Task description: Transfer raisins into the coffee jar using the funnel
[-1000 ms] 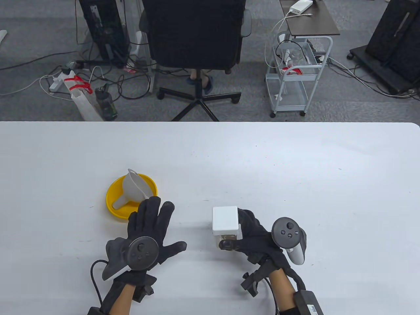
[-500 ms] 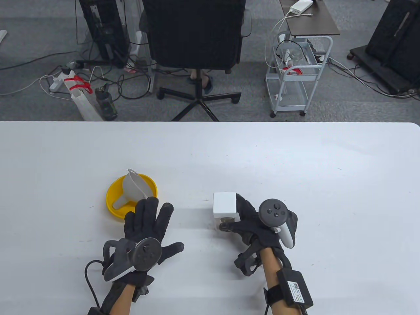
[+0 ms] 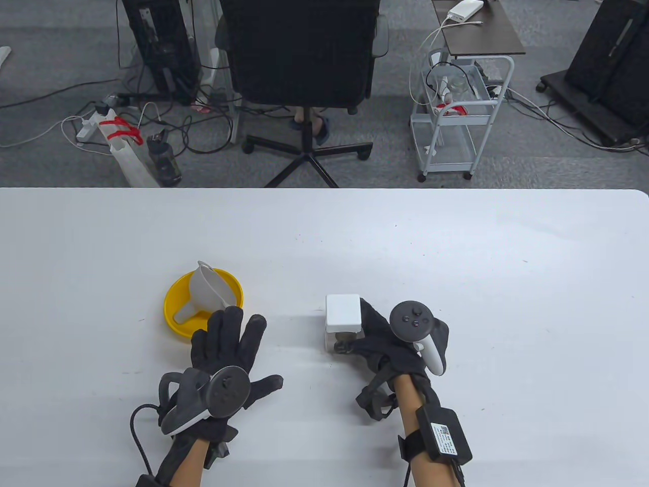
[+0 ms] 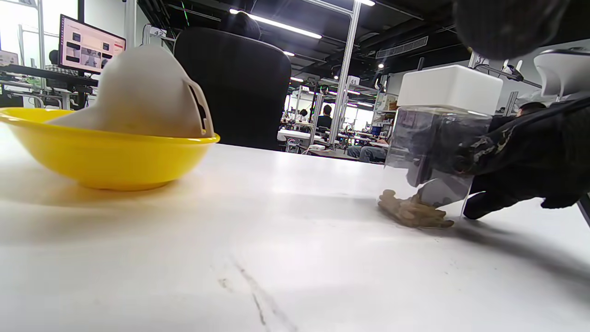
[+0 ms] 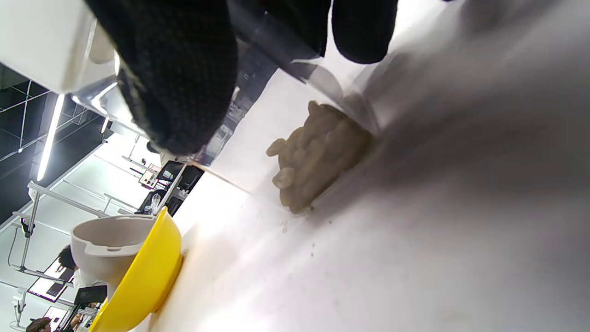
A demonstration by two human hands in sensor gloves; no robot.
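White table [image 3: 456, 264] fills the lower part of the table view, with a black office chair [image 3: 301, 56], cables and a wire cart [image 3: 454, 122] on the grey floor beyond it.

At about 8 o'clock from the table's middle sits a yellow bowl [image 3: 177, 324] with a pale funnel [image 3: 208, 286] lying on its side in it, spout toward 7 o'clock. No loose raisins show in the bowl from any view.

At about 3 o'clock from the bowl stands a clear jar [image 4: 433, 152] with a white square lid [image 3: 343, 310]. The right hand [image 3: 390, 345] grips it from its 4 o'clock side, thumb across the near face and fingers [image 5: 364, 27] behind the clear wall. A small heap of pale raisins [image 4: 412, 212] lies in the bottom of the jar, which looks to be resting on the table, perhaps slightly tipped.

The left hand [image 3: 228, 355] lies flat on the table at 5 o'clock from the bowl, fingers spread and holding nothing, its fingertips [image 3: 230, 317] just beside the bowl's rim.

This reads as an early step: the jar is being placed, lid on, funnel untouched. Next, by my judgement, the lid must come off, which wants one hand steadying the jar while the other lifts. Then the left hand, already near, could take the funnel and seat its spout upright in the jar's mouth. Whether this jar is the source or the coffee jar, I cannot tell.
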